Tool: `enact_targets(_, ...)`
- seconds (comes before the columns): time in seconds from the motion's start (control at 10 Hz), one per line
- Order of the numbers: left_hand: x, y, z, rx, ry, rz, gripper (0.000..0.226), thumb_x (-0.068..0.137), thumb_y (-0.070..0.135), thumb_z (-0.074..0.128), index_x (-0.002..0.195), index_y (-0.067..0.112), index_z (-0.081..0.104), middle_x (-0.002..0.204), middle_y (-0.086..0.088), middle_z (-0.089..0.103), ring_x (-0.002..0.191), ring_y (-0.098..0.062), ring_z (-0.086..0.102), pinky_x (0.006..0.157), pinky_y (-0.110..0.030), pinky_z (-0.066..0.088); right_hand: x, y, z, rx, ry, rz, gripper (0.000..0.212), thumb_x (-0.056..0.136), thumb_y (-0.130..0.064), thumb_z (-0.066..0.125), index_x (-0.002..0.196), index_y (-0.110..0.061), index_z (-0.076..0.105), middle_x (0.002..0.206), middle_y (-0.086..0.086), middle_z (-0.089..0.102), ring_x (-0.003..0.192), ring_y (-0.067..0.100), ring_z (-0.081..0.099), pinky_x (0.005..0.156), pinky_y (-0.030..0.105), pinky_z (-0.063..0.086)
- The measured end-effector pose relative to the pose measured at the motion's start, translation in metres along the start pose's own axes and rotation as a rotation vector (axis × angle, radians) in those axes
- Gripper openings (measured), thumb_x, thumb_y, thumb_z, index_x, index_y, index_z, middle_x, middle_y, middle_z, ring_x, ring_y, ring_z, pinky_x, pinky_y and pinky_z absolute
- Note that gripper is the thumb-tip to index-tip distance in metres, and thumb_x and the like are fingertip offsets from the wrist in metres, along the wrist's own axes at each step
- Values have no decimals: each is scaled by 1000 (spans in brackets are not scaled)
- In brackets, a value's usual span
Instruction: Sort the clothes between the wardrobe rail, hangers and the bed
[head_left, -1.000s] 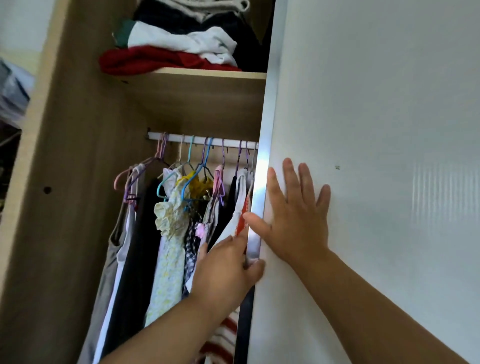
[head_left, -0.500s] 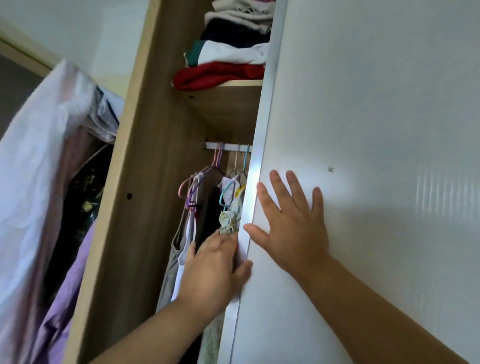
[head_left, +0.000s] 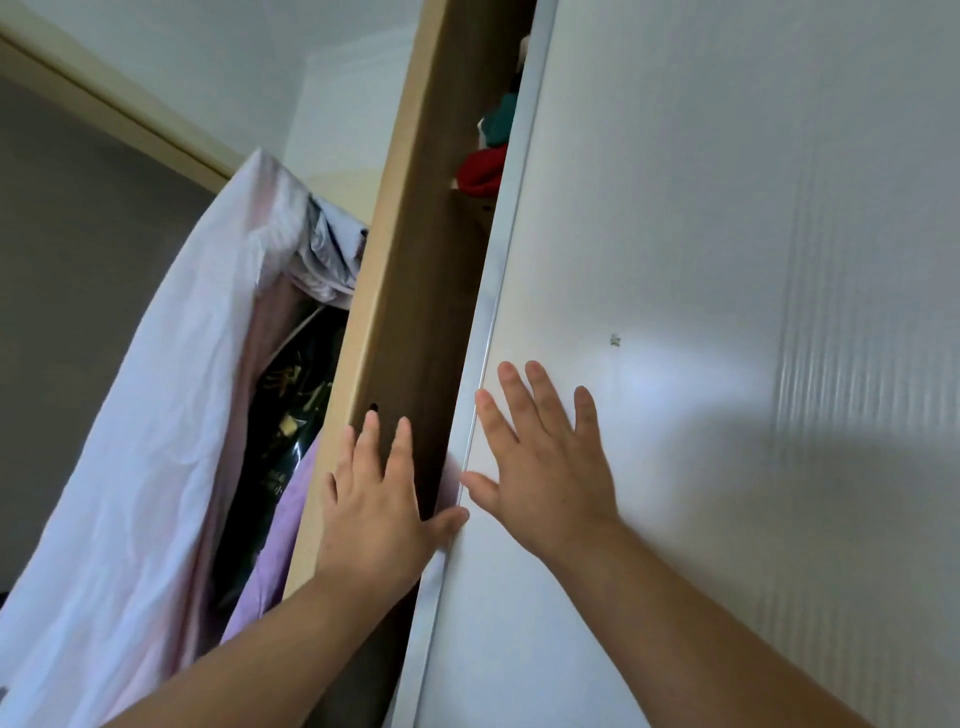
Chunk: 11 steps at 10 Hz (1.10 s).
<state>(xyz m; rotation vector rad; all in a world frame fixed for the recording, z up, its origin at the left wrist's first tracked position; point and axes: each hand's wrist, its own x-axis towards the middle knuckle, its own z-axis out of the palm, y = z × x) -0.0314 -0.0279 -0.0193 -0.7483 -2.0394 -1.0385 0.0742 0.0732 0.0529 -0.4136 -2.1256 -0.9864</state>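
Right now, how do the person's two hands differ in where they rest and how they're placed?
The left hand lies over the narrow gap, thumb on the sliding door's metal edge; the right hand lies flat on the door's white face. Left sits lower than right. Both are open with fingers spread.

Sliding door leaves only a narrow gap beside side panel.

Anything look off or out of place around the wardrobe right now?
Only minor things: a small dark mark on the white door, and clothes on the shelf look piled untidily. Left hand and right hand rest flat, holding nothing.
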Motion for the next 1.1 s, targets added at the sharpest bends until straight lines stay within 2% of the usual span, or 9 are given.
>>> enact_targets(0.2,25,-43,-1,-86,12,46,117,76,61,63,148,18,-18,156,3,-24,141,-12,-24,114,-29,-4,29,-35,10,14,28,-25,79,90,-67,15,149,-21,-11,157,7,-19,143,29,-20,107,47,-14)
enact_targets(0.3,35,-57,-2,-183,-22,52,116,77,50,69,148,19,-18,155,7,-25,145,-10,-14,119,-29,12,39,-51,18,37,78,-6,80,90,-65,28,151,-17,7,159,8,1,147,27,-2,112,48,-2)
enact_targets(0.4,43,-71,-3,-226,-33,108,110,80,42,68,149,22,-15,156,10,-23,146,-8,-2,113,-24,19,47,-66,28,44,115,13,83,84,-64,46,147,-12,28,156,7,24,145,25,19,114,47,13)
enact_targets(0.5,48,-83,-3,-168,-16,218,99,87,38,60,149,20,-14,157,5,-20,146,-9,-7,108,-18,14,54,-76,32,30,137,29,86,77,-65,56,141,-10,40,150,6,36,140,23,32,109,46,13)
enact_targets(0.7,50,-91,-3,-174,-19,283,89,90,30,55,150,18,-10,158,-3,-15,147,-17,4,107,-27,32,59,-84,35,-1,178,42,85,77,-65,56,140,-10,43,150,7,38,140,23,33,109,45,14)
enact_targets(0.8,49,-89,-1,-186,-18,260,89,91,29,54,150,18,-11,158,-2,-16,146,-18,6,109,-31,32,59,-84,32,-10,160,35,84,79,-65,53,142,-12,40,151,5,35,142,23,29,113,46,20)
enact_targets(0.9,49,-88,-7,-206,-2,252,88,89,29,55,151,19,-7,159,-2,-11,146,-17,8,108,-33,37,56,-77,22,81,181,18,72,77,-59,59,135,-15,51,145,4,45,138,23,36,109,46,30)
enact_targets(1.0,53,-88,-19,-225,-111,220,92,80,44,66,150,23,9,157,-1,13,139,-17,29,103,-35,41,37,-60,6,138,256,133,56,80,-50,57,128,-22,56,139,3,51,136,25,38,106,55,30)
enact_targets(1.1,78,-85,-51,-552,-225,197,75,63,60,74,125,28,46,120,2,61,103,-15,61,90,-37,50,24,-13,-19,159,373,317,54,79,-51,50,124,-23,60,137,6,53,135,28,39,102,63,27)
